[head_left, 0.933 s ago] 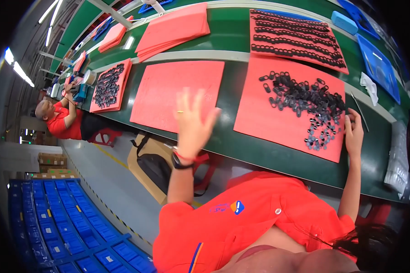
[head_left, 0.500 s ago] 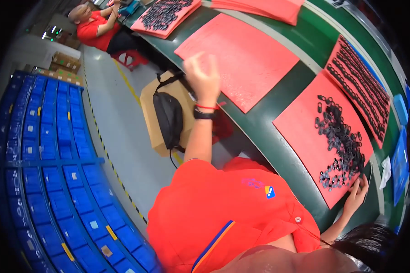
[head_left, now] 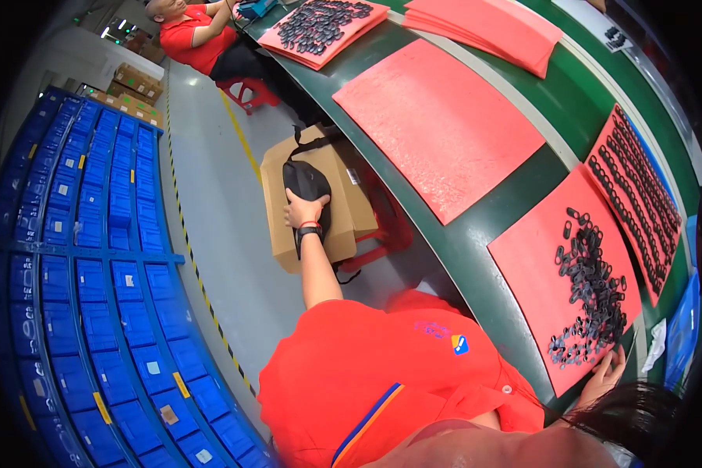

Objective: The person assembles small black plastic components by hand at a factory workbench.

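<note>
My left hand [head_left: 306, 210] is closed on a black bag [head_left: 304, 178], its fingers across the bag's side. The bag lies on top of a brown cardboard box [head_left: 352, 212], beside the workbench. At the lower right, my right hand [head_left: 603, 381] rests against the near edge of a red sheet [head_left: 524, 264], fingers apart. A heap of small black oval ring-shaped parts [head_left: 594, 288] lies on that sheet, just beyond the right fingertips.
The green bench [head_left: 437, 248] carries a bare red sheet [head_left: 441, 125], stacked red sheets [head_left: 487, 30], another sheet with black parts in rows [head_left: 638, 199], and a far heap [head_left: 320, 27]. Blue bins [head_left: 101, 312] stand left. A seated person [head_left: 199, 35] works beyond; a red stool [head_left: 246, 93] is there.
My left hand has come down from above the bench edge onto the black bag. My right hand stays at the sheet's edge. The view has shifted slightly.
</note>
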`<action>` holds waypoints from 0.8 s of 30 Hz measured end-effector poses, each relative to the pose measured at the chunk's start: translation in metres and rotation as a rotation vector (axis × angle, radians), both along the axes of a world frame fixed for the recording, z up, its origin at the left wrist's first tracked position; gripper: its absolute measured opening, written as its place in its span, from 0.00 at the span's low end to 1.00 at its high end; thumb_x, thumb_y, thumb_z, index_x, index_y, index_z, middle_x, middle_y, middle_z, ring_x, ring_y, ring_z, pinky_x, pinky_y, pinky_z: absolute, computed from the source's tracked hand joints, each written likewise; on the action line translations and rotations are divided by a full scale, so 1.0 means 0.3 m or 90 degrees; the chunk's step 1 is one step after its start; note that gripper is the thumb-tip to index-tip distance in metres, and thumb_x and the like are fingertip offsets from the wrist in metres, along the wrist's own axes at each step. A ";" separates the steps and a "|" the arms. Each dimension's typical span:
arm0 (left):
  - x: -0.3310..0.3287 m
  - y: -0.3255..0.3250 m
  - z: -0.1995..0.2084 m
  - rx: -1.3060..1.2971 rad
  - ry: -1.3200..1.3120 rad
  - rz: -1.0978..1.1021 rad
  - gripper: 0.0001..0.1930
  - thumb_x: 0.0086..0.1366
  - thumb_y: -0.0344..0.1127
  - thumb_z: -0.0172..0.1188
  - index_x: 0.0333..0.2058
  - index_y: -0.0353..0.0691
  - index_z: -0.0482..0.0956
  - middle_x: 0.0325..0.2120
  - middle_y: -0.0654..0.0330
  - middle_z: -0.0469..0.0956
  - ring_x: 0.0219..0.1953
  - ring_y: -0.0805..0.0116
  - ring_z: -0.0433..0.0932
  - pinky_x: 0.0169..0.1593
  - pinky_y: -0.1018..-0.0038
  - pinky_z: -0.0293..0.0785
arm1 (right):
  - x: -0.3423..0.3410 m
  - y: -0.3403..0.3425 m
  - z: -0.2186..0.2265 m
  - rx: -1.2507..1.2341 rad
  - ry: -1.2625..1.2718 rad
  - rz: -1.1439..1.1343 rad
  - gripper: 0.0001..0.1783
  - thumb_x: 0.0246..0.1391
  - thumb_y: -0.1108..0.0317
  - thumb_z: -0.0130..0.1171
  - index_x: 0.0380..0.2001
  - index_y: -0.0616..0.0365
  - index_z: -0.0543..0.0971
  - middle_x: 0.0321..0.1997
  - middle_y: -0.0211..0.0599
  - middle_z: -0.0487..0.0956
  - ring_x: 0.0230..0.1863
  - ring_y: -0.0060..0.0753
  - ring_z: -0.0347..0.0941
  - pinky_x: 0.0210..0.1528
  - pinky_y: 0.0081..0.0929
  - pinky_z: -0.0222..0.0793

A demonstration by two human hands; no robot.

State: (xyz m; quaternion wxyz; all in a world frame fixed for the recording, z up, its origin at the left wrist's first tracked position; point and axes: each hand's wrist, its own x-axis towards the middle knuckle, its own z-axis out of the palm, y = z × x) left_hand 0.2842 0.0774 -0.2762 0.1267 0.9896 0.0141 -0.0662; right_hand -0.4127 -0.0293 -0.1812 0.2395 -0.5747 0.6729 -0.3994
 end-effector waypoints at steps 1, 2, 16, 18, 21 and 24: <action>0.024 -0.006 -0.003 0.007 -0.020 -0.008 0.56 0.29 0.58 0.71 0.59 0.53 0.52 0.48 0.43 0.65 0.52 0.48 0.64 0.56 0.56 0.54 | -0.007 -0.003 -0.005 -0.009 0.005 0.001 0.19 0.57 0.68 0.48 0.52 0.61 0.65 0.37 0.28 0.71 0.21 0.11 0.57 0.21 0.10 0.52; 0.037 -0.021 -0.002 0.010 -0.015 -0.011 0.56 0.29 0.58 0.71 0.59 0.53 0.52 0.48 0.43 0.65 0.52 0.48 0.64 0.56 0.56 0.54 | -0.006 0.001 -0.003 -0.017 0.011 -0.003 0.19 0.57 0.68 0.48 0.51 0.61 0.66 0.37 0.28 0.72 0.21 0.11 0.57 0.21 0.10 0.52; 0.077 -0.229 0.066 -0.363 -0.482 -0.043 0.22 0.44 0.46 0.64 0.36 0.39 0.74 0.35 0.49 0.72 0.46 0.53 0.66 0.49 0.61 0.62 | 0.032 -0.005 0.002 -0.019 0.029 -0.027 0.17 0.56 0.68 0.50 0.48 0.61 0.69 0.41 0.30 0.72 0.26 0.11 0.63 0.25 0.09 0.57; -0.072 -0.303 0.080 -0.487 -0.506 -0.120 0.08 0.51 0.36 0.58 0.24 0.38 0.74 0.20 0.59 0.73 0.28 0.61 0.72 0.32 0.66 0.68 | 0.061 -0.003 0.032 0.012 0.021 -0.021 0.16 0.56 0.69 0.51 0.48 0.62 0.69 0.39 0.29 0.72 0.24 0.10 0.60 0.26 0.09 0.57; -0.307 -0.342 -0.035 -0.540 -0.259 -0.280 0.10 0.58 0.37 0.54 0.29 0.34 0.71 0.21 0.51 0.73 0.26 0.53 0.71 0.32 0.63 0.67 | 0.096 0.014 0.071 -0.005 0.030 -0.018 0.15 0.55 0.71 0.50 0.47 0.63 0.69 0.36 0.29 0.73 0.24 0.11 0.60 0.26 0.10 0.57; -0.349 -0.196 -0.291 -0.129 0.026 -0.720 0.24 0.54 0.46 0.55 0.42 0.32 0.71 0.41 0.50 0.75 0.42 0.57 0.72 0.47 0.67 0.66 | 0.096 0.040 0.089 0.001 0.020 -0.005 0.16 0.54 0.72 0.51 0.46 0.65 0.69 0.36 0.31 0.73 0.24 0.11 0.60 0.27 0.11 0.59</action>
